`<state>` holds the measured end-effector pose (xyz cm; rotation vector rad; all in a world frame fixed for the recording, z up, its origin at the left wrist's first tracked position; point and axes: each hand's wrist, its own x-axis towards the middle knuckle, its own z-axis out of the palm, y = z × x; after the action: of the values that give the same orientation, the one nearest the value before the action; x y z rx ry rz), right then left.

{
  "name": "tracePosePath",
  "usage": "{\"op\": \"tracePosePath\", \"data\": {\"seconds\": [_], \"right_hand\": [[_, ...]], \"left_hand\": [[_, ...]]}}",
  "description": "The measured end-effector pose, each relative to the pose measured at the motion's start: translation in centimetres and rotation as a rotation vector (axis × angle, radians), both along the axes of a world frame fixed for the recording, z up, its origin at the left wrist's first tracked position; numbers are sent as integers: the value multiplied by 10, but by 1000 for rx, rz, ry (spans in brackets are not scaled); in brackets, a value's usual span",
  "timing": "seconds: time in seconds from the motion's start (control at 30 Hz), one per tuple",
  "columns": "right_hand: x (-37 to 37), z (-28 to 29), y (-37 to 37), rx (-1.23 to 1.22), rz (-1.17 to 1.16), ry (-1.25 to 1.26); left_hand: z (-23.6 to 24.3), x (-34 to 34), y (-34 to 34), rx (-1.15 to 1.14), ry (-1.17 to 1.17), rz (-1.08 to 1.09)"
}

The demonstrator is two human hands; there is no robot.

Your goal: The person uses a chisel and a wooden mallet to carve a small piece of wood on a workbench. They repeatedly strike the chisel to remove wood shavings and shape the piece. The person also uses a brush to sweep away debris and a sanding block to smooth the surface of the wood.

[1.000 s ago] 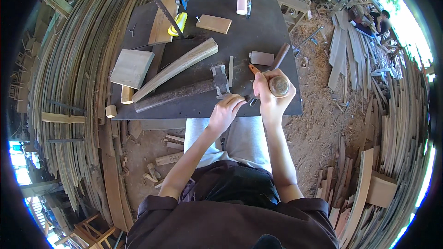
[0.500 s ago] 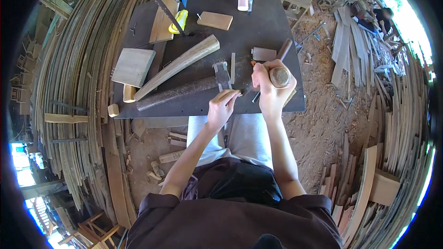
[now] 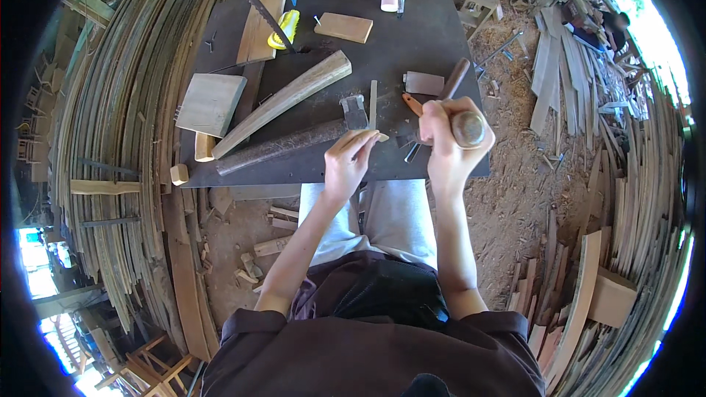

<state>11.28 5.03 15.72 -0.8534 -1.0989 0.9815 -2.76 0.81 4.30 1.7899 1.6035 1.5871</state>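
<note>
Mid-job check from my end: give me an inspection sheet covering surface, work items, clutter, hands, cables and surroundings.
Surface: dark tabletop, most crowded on its left half.
Work items: small pale piece; round-ended wooden piece.
Clutter: hammer, tapered wooden bar, grey-white block, yellow object, toothed blade slanting up at the far left.
Left hand: fingers pinched on the pale piece.
Right hand: closed around the round-ended piece.
Cables: nothing seen.
Surroundings: stacked wood strips left, loose boards right, litter-strewn floor, another person far right.
</note>
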Motion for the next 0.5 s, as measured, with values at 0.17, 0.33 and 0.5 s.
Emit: {"op": "tracePosePath", "data": {"seconds": [0.17,0.33,0.5], "right_hand": [[26,4,11,59,-87,255],[83,-39,60,-92,-164,657],[103,-126,107,-433,-158,1060]], "left_hand": [[-3,-20,-14,-206,-479,-77],[7,-31,-28,-191,-485,-74],[8,-33,-41,-126,-499,-144]]}}
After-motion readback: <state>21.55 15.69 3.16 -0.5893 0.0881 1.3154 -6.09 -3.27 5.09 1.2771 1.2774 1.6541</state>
